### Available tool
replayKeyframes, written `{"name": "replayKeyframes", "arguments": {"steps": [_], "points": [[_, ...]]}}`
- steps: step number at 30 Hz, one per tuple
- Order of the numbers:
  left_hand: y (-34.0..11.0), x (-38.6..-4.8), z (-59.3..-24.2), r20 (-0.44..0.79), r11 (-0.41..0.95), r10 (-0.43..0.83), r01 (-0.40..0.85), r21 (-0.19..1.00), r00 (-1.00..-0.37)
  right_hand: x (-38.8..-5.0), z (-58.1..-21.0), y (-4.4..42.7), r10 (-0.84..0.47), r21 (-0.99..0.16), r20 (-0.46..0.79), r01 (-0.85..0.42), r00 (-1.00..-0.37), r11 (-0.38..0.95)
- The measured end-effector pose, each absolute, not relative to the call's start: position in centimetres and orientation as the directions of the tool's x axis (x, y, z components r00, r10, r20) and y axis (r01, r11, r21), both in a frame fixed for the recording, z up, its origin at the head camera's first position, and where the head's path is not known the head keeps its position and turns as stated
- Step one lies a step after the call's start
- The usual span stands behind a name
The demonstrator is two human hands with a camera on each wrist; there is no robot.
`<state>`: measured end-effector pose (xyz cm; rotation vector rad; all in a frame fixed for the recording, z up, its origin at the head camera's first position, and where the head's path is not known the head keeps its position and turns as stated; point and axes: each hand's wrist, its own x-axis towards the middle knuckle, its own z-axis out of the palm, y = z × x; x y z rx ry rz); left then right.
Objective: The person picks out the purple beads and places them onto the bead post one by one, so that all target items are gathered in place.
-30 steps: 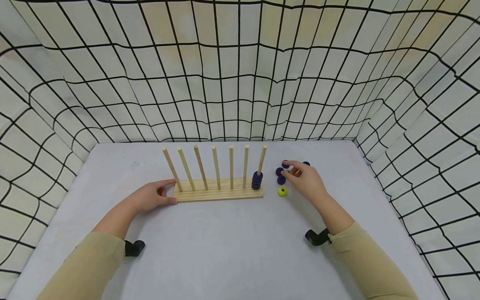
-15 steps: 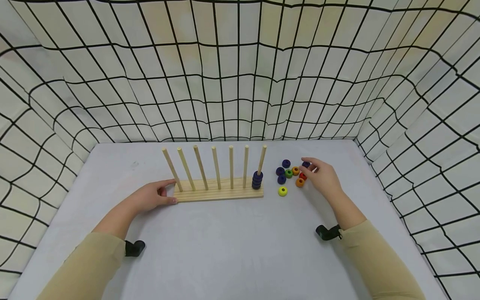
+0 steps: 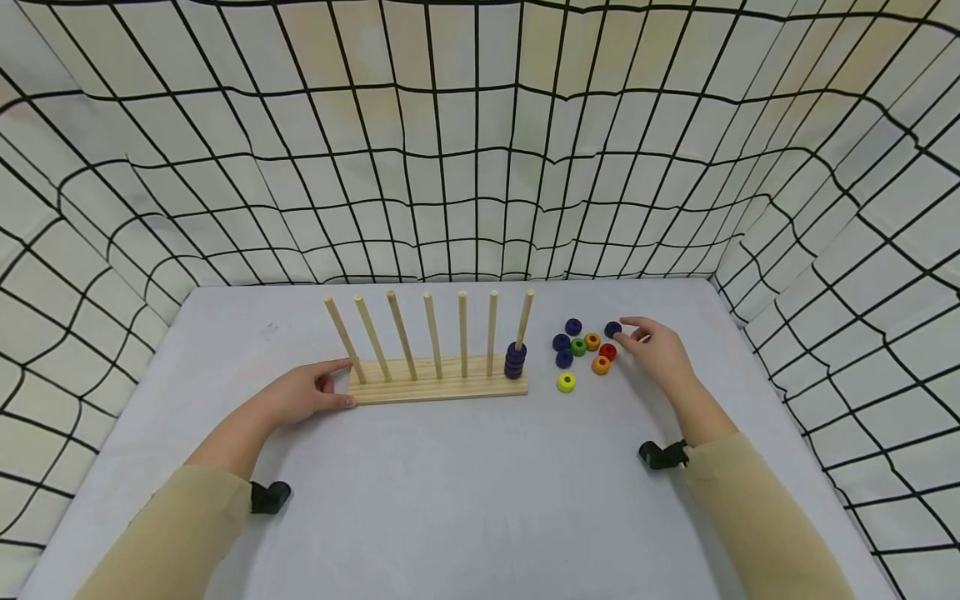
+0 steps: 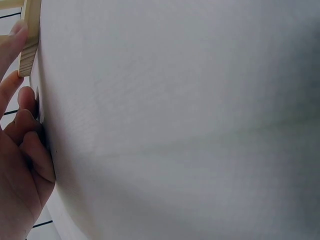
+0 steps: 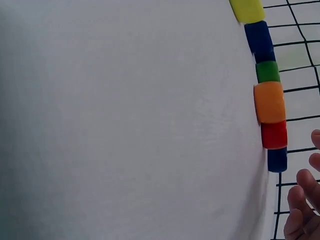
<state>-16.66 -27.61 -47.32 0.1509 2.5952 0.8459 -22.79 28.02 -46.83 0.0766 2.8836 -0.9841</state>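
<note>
My left hand (image 3: 303, 393) holds the left end of a wooden peg rack (image 3: 442, 390), thumb at the front edge and index finger at the back. The left wrist view shows the thumb against the corner of the rack (image 4: 30, 40), other fingers curled below. On the rack's rightmost peg sits a stack of dark blue beads (image 3: 514, 361); the other pegs are bare. My right hand (image 3: 658, 354) hovers beside a dark blue bead (image 3: 612, 330), thumb and index finger spread. In the right wrist view the fingers (image 5: 305, 200) look apart from the beads.
Right of the rack lie loose beads: several dark blue (image 3: 562, 342), a green bead (image 3: 577, 347), orange beads (image 3: 601, 365), a red bead (image 3: 608, 352) and a yellow bead (image 3: 566, 382). A white table (image 3: 465, 500) carries everything; black netting (image 3: 480, 179) surrounds it.
My right hand has moved right, from above the left-hand blue beads to beside the far-right blue bead, uncovering the orange, red and green beads. My left hand and the rack have stayed put.
</note>
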Motion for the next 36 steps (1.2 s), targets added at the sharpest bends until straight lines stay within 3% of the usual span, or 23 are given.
{"name": "replayKeyframes", "arguments": {"steps": [21,36], "points": [[-27.5,-16.6,-47.1,-0.352,0.815,0.225,-0.023,0.579,-0.909,-25.2,-48.5,29.0,0.003,-0.624,-0.251,0.164,-0.968,0.764],[-27.6,-16.5,-47.1,-0.355,0.817,0.223,-0.025,0.577,-0.908,-26.0,-48.5,28.4,0.023,-0.59,-0.268,0.183,-0.963,0.786]]}}
